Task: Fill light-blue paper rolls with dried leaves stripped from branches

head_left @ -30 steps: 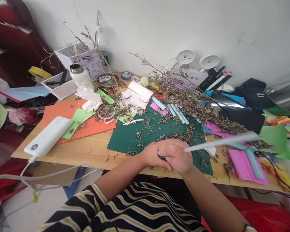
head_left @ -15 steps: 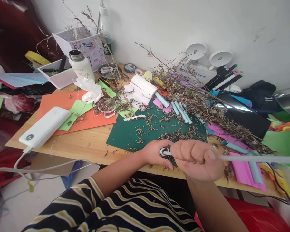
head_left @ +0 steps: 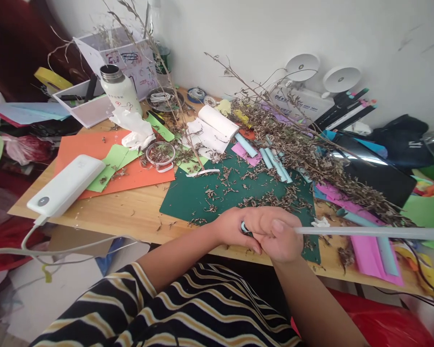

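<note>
My left hand and my right hand meet at the front edge of the green cutting mat. Both are closed around a small light-blue paper roll that peeks out between them. My right hand also grips a long pale paper strip that stretches out to the right over the table. Dried leaf bits lie scattered on the mat around my hands.
Dried branches sprawl across the table's middle and right. A white power bank with a cable sits at the left edge on orange paper. A white bottle, paper rolls, pink sheets and a black folder lie around.
My right hand rose and pulled the strip out to the right, then came back against my left hand. The strip now lies nearly level. The view drifted slightly.
</note>
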A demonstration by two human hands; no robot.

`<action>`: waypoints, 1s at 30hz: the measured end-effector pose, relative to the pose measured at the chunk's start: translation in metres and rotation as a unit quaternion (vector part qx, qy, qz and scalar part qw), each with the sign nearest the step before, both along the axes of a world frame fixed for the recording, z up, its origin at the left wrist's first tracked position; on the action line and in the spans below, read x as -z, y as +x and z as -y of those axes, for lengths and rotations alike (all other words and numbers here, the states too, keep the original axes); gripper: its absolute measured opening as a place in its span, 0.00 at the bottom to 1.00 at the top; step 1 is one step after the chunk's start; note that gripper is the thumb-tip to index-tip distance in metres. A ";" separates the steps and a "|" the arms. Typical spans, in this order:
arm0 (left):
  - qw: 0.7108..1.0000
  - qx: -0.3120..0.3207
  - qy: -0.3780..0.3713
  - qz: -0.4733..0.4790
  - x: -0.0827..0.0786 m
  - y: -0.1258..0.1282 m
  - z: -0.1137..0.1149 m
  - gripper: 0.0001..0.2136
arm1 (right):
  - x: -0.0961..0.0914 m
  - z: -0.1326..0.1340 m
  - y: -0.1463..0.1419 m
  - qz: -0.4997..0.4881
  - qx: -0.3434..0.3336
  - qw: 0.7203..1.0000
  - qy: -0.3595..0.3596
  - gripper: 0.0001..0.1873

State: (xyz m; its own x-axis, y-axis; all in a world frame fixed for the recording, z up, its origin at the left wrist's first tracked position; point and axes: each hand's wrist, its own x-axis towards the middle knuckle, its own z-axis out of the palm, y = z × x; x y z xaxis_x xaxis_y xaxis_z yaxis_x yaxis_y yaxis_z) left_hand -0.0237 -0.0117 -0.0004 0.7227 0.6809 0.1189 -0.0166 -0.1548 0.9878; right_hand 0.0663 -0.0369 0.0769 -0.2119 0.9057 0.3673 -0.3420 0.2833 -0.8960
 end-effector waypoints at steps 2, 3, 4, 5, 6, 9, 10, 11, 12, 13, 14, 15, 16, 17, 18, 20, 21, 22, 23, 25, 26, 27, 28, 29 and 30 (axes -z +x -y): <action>1.000 0.004 -0.002 0.012 0.000 -0.001 -0.001 0.27 | -0.002 0.002 0.002 0.013 -0.010 1.000 0.006 0.16; 1.000 0.000 -0.002 0.011 -0.001 -0.001 -0.001 0.29 | -0.006 0.004 0.003 0.009 -0.017 1.000 0.017 0.16; 1.000 -0.004 0.000 0.007 -0.001 -0.001 -0.001 0.31 | -0.010 0.006 0.006 -0.001 -0.020 0.999 0.027 0.17; 1.000 -0.005 0.000 0.003 -0.001 -0.001 -0.002 0.33 | -0.015 0.007 0.008 -0.011 -0.017 0.999 0.037 0.17; 1.000 -0.001 0.001 0.002 0.000 -0.001 -0.002 0.34 | -0.019 0.009 0.011 -0.016 -0.011 0.999 0.043 0.17; 1.000 0.017 0.005 0.011 0.005 0.000 -0.002 0.36 | -0.024 0.009 0.016 0.006 0.004 0.999 0.044 0.18; 1.000 0.018 0.007 0.011 0.008 0.000 -0.002 0.36 | -0.022 0.008 0.016 0.023 0.001 0.999 0.044 0.18; 1.000 0.015 0.011 0.009 0.011 0.001 -0.003 0.37 | -0.019 0.006 0.016 0.034 -0.002 0.998 0.046 0.18; 1.000 0.012 0.021 0.009 0.014 0.002 -0.002 0.38 | -0.016 0.004 0.015 0.039 -0.006 0.998 0.048 0.18; 0.999 0.007 0.034 0.012 0.016 0.002 -0.002 0.39 | -0.013 0.003 0.014 0.041 -0.009 0.998 0.049 0.17; 0.999 0.001 0.050 0.018 0.018 0.003 -0.002 0.40 | -0.011 0.001 0.014 0.041 -0.013 0.998 0.046 0.17; 0.997 -0.004 0.070 0.026 0.019 0.003 -0.002 0.40 | -0.009 0.000 0.013 0.040 -0.014 0.998 0.044 0.17; 0.995 -0.011 0.090 0.037 0.020 0.004 -0.001 0.39 | -0.009 0.000 0.013 0.041 -0.011 0.998 0.046 0.16; 0.993 -0.017 0.107 0.046 0.019 0.004 -0.001 0.38 | -0.009 0.000 0.014 0.050 -0.013 0.998 0.047 0.16; 0.991 -0.023 0.119 0.053 0.019 0.004 -0.001 0.37 | -0.008 -0.001 0.014 0.055 -0.013 0.997 0.052 0.16; 0.989 -0.031 0.133 0.059 0.016 0.004 0.000 0.36 | -0.008 -0.001 0.015 0.058 -0.023 0.996 0.063 0.16; 0.988 -0.032 0.138 0.056 0.014 0.003 0.000 0.36 | -0.007 -0.002 0.015 0.062 -0.033 0.995 0.065 0.15; 0.988 -0.034 0.142 0.048 0.012 0.003 0.001 0.35 | -0.007 -0.002 0.015 0.066 -0.042 0.995 0.065 0.15; 0.988 -0.037 0.147 0.038 0.011 0.003 0.001 0.34 | -0.007 -0.003 0.015 0.072 -0.045 0.994 0.065 0.15; 0.987 -0.044 0.153 0.021 0.009 0.002 0.002 0.33 | -0.007 -0.003 0.015 0.077 -0.044 0.994 0.067 0.15; 0.987 -0.047 0.154 0.015 0.009 0.002 0.003 0.31 | -0.008 -0.003 0.014 0.078 -0.047 0.993 0.069 0.15; 0.987 -0.051 0.153 0.010 0.009 0.002 0.003 0.30 | -0.009 -0.003 0.013 0.079 -0.056 0.993 0.074 0.15; 0.987 -0.054 0.153 0.007 0.010 0.002 0.003 0.29 | -0.009 -0.003 0.012 0.082 -0.069 0.991 0.078 0.15; 0.987 -0.057 0.153 0.005 0.010 0.002 0.004 0.28 | -0.008 -0.003 0.011 0.087 -0.081 0.989 0.082 0.14; 0.987 -0.060 0.150 0.004 0.010 0.002 0.004 0.28 | -0.007 -0.003 0.009 0.090 -0.088 0.988 0.088 0.14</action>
